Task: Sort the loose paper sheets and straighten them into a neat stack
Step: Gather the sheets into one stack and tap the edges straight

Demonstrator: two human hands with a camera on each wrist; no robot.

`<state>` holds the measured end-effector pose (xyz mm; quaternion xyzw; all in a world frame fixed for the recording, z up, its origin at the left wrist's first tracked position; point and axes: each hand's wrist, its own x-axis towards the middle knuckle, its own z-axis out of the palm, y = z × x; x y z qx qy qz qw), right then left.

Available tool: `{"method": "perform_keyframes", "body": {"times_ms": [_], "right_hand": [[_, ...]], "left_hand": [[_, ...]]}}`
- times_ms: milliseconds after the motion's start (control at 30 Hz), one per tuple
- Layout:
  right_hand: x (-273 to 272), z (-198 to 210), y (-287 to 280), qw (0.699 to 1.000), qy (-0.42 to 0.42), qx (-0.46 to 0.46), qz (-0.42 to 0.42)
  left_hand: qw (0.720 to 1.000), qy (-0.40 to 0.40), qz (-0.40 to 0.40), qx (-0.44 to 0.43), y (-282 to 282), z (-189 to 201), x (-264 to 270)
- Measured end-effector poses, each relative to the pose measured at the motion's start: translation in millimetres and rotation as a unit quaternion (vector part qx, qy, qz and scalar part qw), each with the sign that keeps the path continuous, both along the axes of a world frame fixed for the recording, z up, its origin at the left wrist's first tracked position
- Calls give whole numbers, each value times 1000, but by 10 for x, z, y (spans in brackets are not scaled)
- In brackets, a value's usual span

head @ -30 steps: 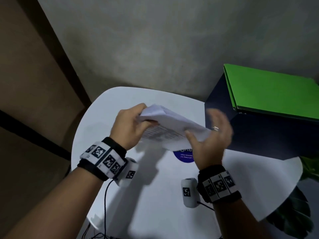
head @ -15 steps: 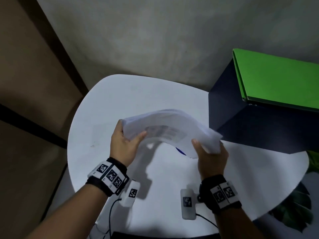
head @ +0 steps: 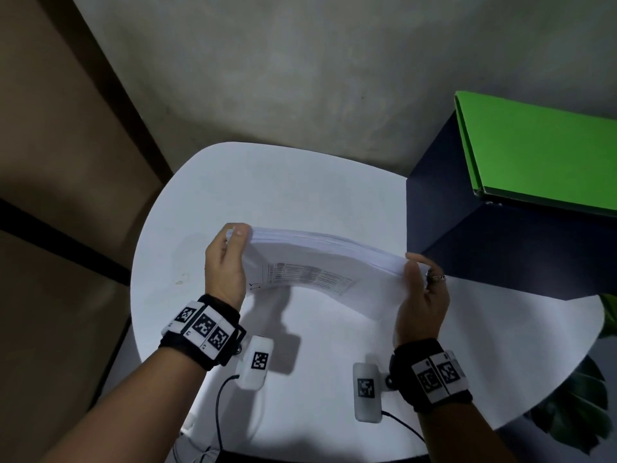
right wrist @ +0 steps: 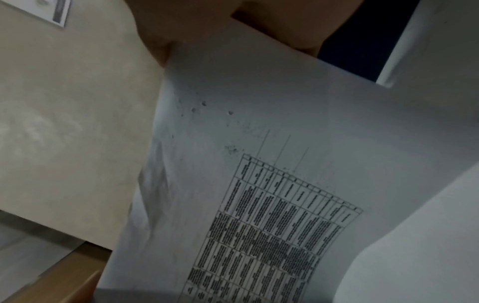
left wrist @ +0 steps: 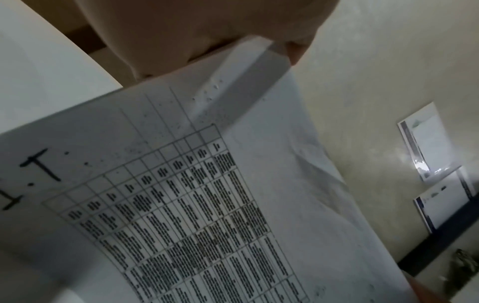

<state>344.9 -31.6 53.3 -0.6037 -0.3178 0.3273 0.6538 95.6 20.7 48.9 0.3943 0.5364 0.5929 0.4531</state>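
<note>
A stack of white paper sheets is held up on edge above the white table, its near face printed with a table of text. My left hand pinches the stack's left end, thumb on the near side. Its right end sits in the grip of my right hand, fingers curled over the top edge. The wrist views show the printed sheet close up, bowed between the hands. The stack's lower edge looks to hang just above the table; contact is unclear.
A dark blue box stands on the table at the right with a green folder on top. A grey wall lies behind the table, brown panels to the left. Plant leaves show beyond the table's right edge.
The stack went from loosely bunched and tilted to stretched out on edge between both hands. The hands moved apart to its two ends, and the blue sticker on the table is now hidden.
</note>
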Motion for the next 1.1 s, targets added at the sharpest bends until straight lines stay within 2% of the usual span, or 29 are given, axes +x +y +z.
{"method": "perform_keyframes", "body": {"times_ms": [67, 167, 267, 333, 400, 567, 667, 767, 933, 1000, 1100], "right_hand": [[-18, 52, -3, 1000, -8, 3, 1], [7, 42, -45, 996, -51, 42, 65], [42, -25, -74, 995, -52, -34, 74], [58, -71, -48, 988, -90, -110, 67], [86, -134, -48, 982, -106, -138, 72], [108, -208, -92, 990, -61, -107, 73], [103, -346, -78, 986, -43, -137, 80], [85, -339, -43, 987, -27, -142, 76], [131, -220, 38, 983, -61, -144, 97], [159, -417, 85, 968, -100, -203, 109], [188, -891, 110, 916, -175, -331, 141]], "left_hand": [[1000, -6, 3, -11, 1, 1, 30], [999, 22, -37, 1, -2, -82, -51], [994, 45, -90, -35, -6, -189, -154], [989, 75, -106, -65, -6, -187, -159], [988, 99, -98, -64, -9, -174, -148], [991, 107, -82, -23, -64, -230, -146], [989, 97, -105, -43, -122, -316, -103], [988, 108, -93, -61, -124, -259, -18], [985, 134, -60, -93, -13, -153, -64], [969, 178, -73, -155, -7, -299, -73], [919, 262, -123, -269, -43, -607, -90]]}}
